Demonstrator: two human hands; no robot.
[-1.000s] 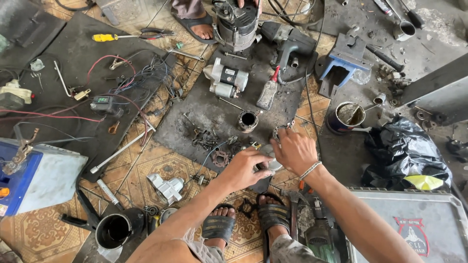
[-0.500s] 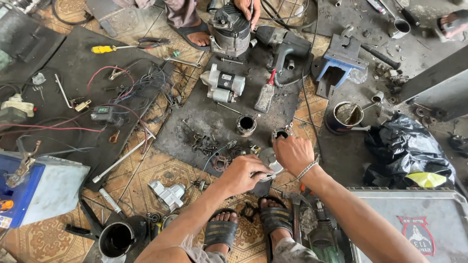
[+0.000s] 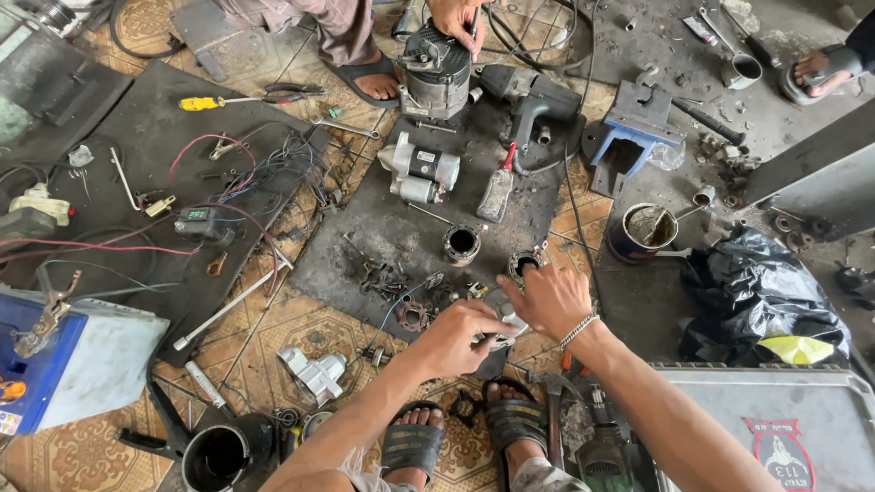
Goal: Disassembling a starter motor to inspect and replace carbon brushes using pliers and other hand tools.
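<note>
crouching over the floor, the person works both hands together just in front of their sandalled feet. the left hand (image 3: 460,335) has its fingers closed on a small pale metal part (image 3: 506,330), pinched at the near edge of the dark mat (image 3: 365,246). the right hand (image 3: 547,299) lies over the same spot, fingers spread and resting on it, not clearly clamped on anything; a ring-shaped part (image 3: 523,264) sits just beyond its fingertips.

compared with a second ago, both hands have stayed on this same spot and the part has not left the left hand's hold, while the view has drifted so the mat sits higher in the picture. the left fingers look more tightly curled than before. judging from that, the small part is still being fitted or worked loose, not yet set aside.

around them lie a cylinder sleeve (image 3: 461,243), a starter motor (image 3: 417,169), a brush (image 3: 497,191) and loose bits (image 3: 401,292). at the top, another person's hand (image 3: 458,20) rests on a big motor housing (image 3: 436,75). a tin (image 3: 649,232) stands to the right.
</note>
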